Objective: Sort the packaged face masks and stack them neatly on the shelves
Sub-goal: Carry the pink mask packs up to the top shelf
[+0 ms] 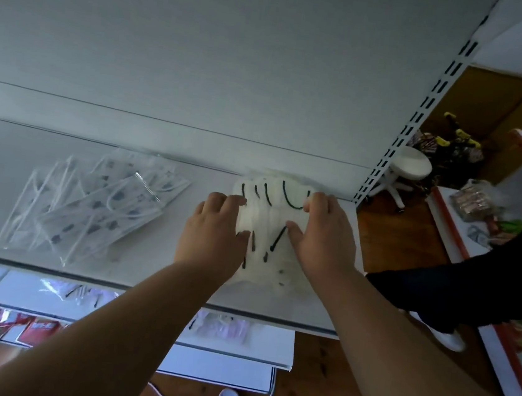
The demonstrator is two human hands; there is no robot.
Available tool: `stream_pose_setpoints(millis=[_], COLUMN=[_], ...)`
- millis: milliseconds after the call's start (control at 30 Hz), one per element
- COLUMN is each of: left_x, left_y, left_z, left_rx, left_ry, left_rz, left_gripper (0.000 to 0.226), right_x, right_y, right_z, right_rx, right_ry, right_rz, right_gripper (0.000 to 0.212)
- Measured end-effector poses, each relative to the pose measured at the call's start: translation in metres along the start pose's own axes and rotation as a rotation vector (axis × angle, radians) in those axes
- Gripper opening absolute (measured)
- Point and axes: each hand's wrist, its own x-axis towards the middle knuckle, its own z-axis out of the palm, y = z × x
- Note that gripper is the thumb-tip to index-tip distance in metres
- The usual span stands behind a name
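Both hands press in on a stack of packaged white face masks at the right end of a white shelf. The left hand holds the stack's left edge, fingers curled over the top and thumb tucked against the near side. The right hand grips the right edge, its thumb laid across the top of the stack and its fingers wrapped round the far corner. The masks are white with thin black ear loops, sealed in clear plastic, and fanned slightly so that several loops show one behind another; the pile lies flat on the shelf, near the slotted white upright.

Well to the left on the same shelf lies a loose, untidy heap of patterned masks in clear wrappers, white with small dark motifs and white loops. On the lower shelf more packaged masks show between the forearms, and red packets lie at its left. Beyond the upright stands a white stool on a wooden floor.
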Motion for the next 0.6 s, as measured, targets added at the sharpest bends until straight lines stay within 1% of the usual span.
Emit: stream_pose_setpoints(millis=[67,133,267,400,467,533,600], left_x=[-0.014,-0.029,-0.065,-0.114,-0.142,-0.171,-0.198], left_y=[-0.006,-0.016,-0.049,-0.108,-0.144,-0.18,-0.215], left_z=[-0.005,-0.011,-0.036,-0.07,-0.086,-0.101,-0.115], left_rx=[-0.031,-0.027,0.002,0.068,0.078,0.091,0.105], left_ry=[0.02,0.032,0.075,0.122,0.136,0.138,0.108], left_rz=[0.02,0.048,0.085,0.046,0.007,-0.009,0.009], left_gripper=[0.048,0.045,0.041,0.038,0.038,0.038,0.037], right_x=[-0.004,-0.008,-0.023,-0.048,-0.066,-0.089,-0.115], right_y=[-0.009,-0.025,-0.075,-0.145,-0.186,-0.227,-0.264], right_z=[-0.001,0.001,0.011,0.024,0.032,0.041,0.05], right_rx=[0.097,0.184,0.34,0.464,0.526,0.573,0.611], right_ry=[0.019,0.045,0.07,0.051,0.04,0.041,0.054], right_rz=[-0.05,-0.088,-0.151,-0.233,-0.258,-0.257,-0.235], right_gripper=[0.034,0.029,0.022,0.016,0.018,0.02,0.018])
